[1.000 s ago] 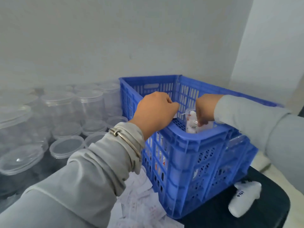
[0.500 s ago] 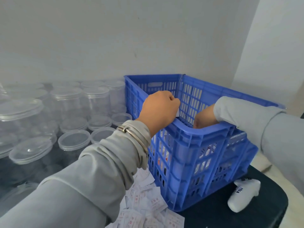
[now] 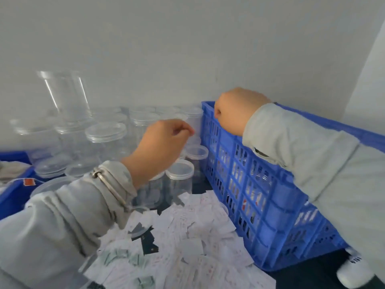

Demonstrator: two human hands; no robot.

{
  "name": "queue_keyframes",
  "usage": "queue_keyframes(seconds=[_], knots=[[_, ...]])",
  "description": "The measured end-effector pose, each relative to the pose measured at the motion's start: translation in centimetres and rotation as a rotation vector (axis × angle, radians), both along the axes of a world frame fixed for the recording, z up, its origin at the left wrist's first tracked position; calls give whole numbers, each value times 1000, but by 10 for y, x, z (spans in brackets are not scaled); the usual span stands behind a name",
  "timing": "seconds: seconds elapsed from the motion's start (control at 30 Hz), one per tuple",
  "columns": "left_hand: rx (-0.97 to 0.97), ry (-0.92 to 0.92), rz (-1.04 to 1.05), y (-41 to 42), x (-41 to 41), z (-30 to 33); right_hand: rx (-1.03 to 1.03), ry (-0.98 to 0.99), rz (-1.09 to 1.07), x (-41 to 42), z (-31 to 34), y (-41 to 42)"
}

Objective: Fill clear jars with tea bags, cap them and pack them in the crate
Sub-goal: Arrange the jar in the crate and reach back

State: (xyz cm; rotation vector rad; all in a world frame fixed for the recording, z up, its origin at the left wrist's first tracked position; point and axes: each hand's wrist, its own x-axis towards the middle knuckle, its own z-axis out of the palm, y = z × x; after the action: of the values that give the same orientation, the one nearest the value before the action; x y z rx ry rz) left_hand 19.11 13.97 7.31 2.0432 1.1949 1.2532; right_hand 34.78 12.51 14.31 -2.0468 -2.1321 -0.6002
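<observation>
The blue slatted crate (image 3: 270, 207) stands at the right, with filled jars dimly visible through its slats. My right hand (image 3: 235, 111) rests on its far left corner, fingers curled over the rim. My left hand (image 3: 162, 147) hovers left of the crate above a group of clear capped jars (image 3: 106, 132), fingers loosely curled and holding nothing I can see. Its fingertips are close to a jar (image 3: 193, 119) that stands against the crate. Two small capped jars (image 3: 180, 170) stand just under that hand. A pile of white tea bags (image 3: 187, 236) covers the dark table in front.
Tall uncapped clear jars (image 3: 64, 94) are stacked at the back left against the wall. At the left edge a blue bin (image 3: 12, 197) holds more tea bags. A white device (image 3: 354, 270) lies by the crate's near right corner.
My right hand lowered a filled jar into the crate, then rose to the corner rim. My left hand left the crate rim and moved left over the empty jars. The view swung left.
</observation>
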Motion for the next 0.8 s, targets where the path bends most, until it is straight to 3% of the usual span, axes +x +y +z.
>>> queue_keyframes(seconds=[0.17, 0.27, 0.3, 0.37, 0.43, 0.53, 0.67, 0.8], knots=[[-141, 117, 195, -11, -107, -22, -183, 84, 75, -59, -44, 27], [-213, 262, 279, -30, -160, -43, -390, 83, -56, -73, -93, 52], [-250, 283, 304, -38, -176, -51, -444, 145, -137, -73, -111, 62], [-323, 296, 330, -53, -204, -66, -469, 480, -239, -72, -145, 76], [-363, 280, 328, -63, -223, -79, -392, 796, -242, -69, -173, 81], [-425, 176, 339, -67, -237, -95, -186, 1054, -197, -68, -204, 81], [-454, 78, 327, -62, -239, -106, 127, 1227, -176, -74, -211, 73], [-425, 134, 245, -56, -231, -111, 465, 1199, -54, -93, -188, 39]])
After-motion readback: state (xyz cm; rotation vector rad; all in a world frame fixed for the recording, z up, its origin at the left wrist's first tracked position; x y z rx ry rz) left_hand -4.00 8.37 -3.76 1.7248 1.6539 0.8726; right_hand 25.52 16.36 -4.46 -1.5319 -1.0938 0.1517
